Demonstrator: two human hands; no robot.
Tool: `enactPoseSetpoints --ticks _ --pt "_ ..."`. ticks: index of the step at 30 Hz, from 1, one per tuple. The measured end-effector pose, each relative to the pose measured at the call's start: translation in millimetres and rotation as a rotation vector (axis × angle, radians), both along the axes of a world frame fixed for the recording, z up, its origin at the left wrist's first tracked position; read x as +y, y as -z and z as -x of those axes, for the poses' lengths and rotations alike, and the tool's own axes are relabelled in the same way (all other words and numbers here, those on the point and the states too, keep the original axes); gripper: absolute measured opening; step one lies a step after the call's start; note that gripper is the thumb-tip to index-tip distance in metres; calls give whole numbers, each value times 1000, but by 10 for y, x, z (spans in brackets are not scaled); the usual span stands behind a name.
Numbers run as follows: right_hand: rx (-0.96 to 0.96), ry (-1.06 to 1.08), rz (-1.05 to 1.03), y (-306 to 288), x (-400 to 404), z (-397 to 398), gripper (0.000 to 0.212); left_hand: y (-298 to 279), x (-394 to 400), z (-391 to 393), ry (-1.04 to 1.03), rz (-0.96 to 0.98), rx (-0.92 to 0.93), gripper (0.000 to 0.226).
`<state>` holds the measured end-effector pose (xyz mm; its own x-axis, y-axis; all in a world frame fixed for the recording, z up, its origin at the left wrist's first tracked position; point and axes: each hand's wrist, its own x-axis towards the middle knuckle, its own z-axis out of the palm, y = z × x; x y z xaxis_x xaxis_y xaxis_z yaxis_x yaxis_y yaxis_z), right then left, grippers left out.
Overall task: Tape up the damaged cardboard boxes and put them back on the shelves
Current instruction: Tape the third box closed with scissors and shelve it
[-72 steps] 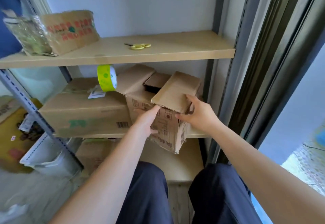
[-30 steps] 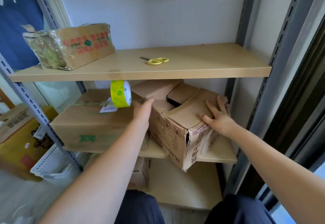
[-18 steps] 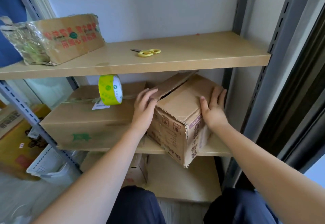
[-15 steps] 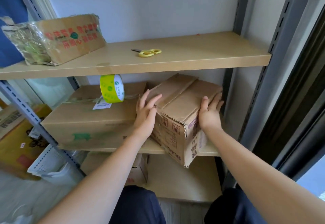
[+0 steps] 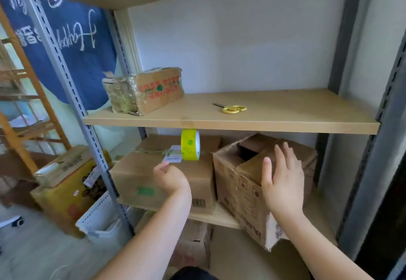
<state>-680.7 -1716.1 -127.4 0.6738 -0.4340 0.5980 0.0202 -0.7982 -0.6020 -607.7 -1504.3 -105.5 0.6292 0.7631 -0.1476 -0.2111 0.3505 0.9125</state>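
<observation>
A damaged cardboard box (image 5: pixel 241 192) sits at the right of the middle shelf (image 5: pixel 211 218). Its torn lower corner hangs over the front edge, and its top flaps gape with a dark gap between them. My right hand (image 5: pixel 283 178) lies flat on the near top flap, fingers straight. My left hand (image 5: pixel 171 177) hovers in front of a large sealed box (image 5: pixel 142 176), fingers loosely curled and holding nothing, just below a yellow-green tape roll (image 5: pixel 190 144) that stands on edge on that box. Yellow scissors (image 5: pixel 234 109) lie on the upper shelf (image 5: pixel 285 123).
A taped, plastic-wrapped box (image 5: pixel 149 91) stands at the left of the upper shelf. Grey slotted uprights (image 5: pixel 72 95) frame the rack. A white basket (image 5: pixel 98 220), a yellow carton (image 5: pixel 63 187) and a wooden ladder (image 5: pixel 22 104) are at the left. Another box (image 5: pixel 193 242) sits on the shelf below.
My left hand has come off the damaged box and moved left to below the tape roll. The box's flaps have opened up a little. My right hand now lies on the top flap.
</observation>
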Motion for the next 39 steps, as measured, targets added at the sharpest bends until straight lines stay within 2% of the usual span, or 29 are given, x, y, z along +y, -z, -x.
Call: enactPoseSetpoints --ticks 2,4,6,8,10,12,13,15,17,19,20,22,25,27,28,30,34,36,39 --pt "46 -2 103 87 98 63 60 -168 112 -30 96 -106 43 26" --pt "223 12 163 223 149 65 66 -350 124 -37 311 -178 28 35" --pt "354 25 242 306 163 -12 66 -496 115 -57 455 -381 21 46" --pt "369 -10 244 281 158 -123 63 -601 97 -58 525 -522 10 56" --pt "402 -45 214 231 124 -240 63 -670 72 -71 619 -468 18 55" --pt "491 -60 207 200 70 -336 66 -703 58 -68 747 -360 -10 42" --pt "520 -50 219 180 57 -356 67 -719 62 -54 787 -368 -14 36" --pt "437 2 290 114 84 -337 63 -783 72 -22 801 -408 13 26" --pt "185 -43 313 -35 247 -249 54 -926 73 -6 774 -413 91 25" --pt "-44 -168 197 -257 527 -195 56 -1106 86 -4 782 -377 181 32" --pt "-59 -263 48 -420 694 -196 56 -1196 104 9 794 -352 214 34" --pt "87 -439 -309 -797 1024 -285 54 -1372 138 79 810 -361 242 32" --pt "352 -600 -889 -1252 1338 -500 48 -1495 178 175 733 -620 277 24" --pt "463 -595 -1104 -1422 1419 -595 37 -1495 168 169 670 -745 271 24" --pt "497 -590 -1170 -1486 1428 -624 33 -1488 151 137 679 -730 252 21" --pt "525 -589 -1223 -1606 1424 -673 29 -1477 137 97 691 -676 211 21" --pt "558 -618 -1112 -1639 1411 -757 35 -1494 140 91 704 -579 212 21" --pt "458 -632 -1161 -1642 1453 -749 27 -1540 149 131 701 -527 187 26" --pt "240 -514 -998 -1856 1501 -672 22 -1741 194 312 711 -519 89 30"
